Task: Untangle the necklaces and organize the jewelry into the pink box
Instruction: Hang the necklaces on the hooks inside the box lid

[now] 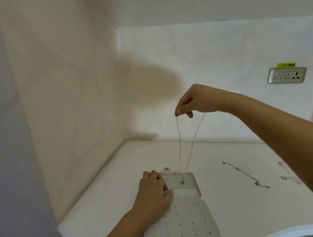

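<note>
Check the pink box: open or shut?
Open: the pink box lies spread, dotted panel exposed; the necklace the right hand pinches hangs into its far half.

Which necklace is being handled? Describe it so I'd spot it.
Find the pink box on the counter. A thin chain rises from it in two strands to the raised right hand. Unlike the loose chain lying flat nearby, it hangs upright.

Pinched in right hand (189, 103): necklace chain (180, 144), hanging straight below the grip into jewelry box (197, 185). Below-left, left hand (153, 191) holding box edge. Below-right on countertop (119, 181): second necklace (246, 174), third necklace (289, 175) beyond.
</note>
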